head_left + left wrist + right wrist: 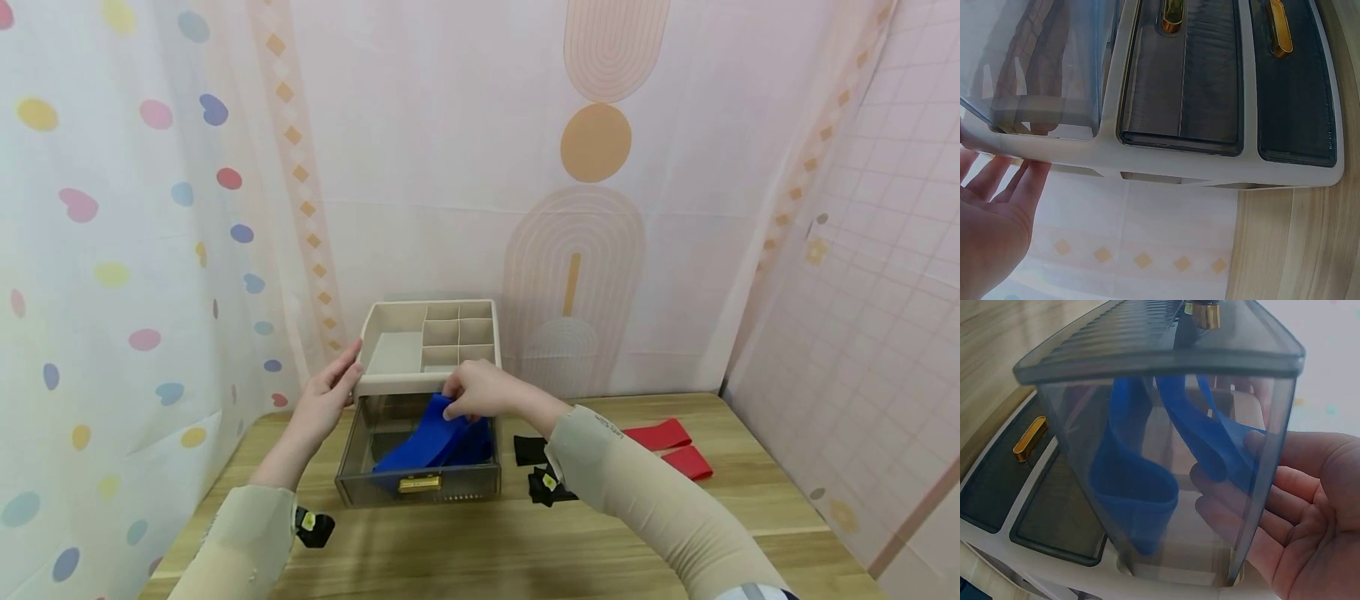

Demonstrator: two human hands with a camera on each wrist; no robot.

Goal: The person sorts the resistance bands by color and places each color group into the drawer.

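A beige organiser box [390,385] with a divided top tray stands on the wooden table [525,542]. Its smoky transparent drawer [417,490] is pulled out, gold handle in front. A blue elastic band [431,437] hangs into the drawer, pinched at its top by my right hand [480,392]; in the right wrist view the blue band [1141,487] loops behind the drawer wall [1166,456]. My left hand [326,400] rests with straight fingers against the box's left corner; in the left wrist view the fingers [1019,178] touch the beige frame [1166,170].
Two red bands [671,448] lie on the table to the right. Black bands [542,467] lie between them and the drawer. Curtains close in the back and both sides. Two shut dark drawers [1235,81] with gold handles show in the left wrist view.
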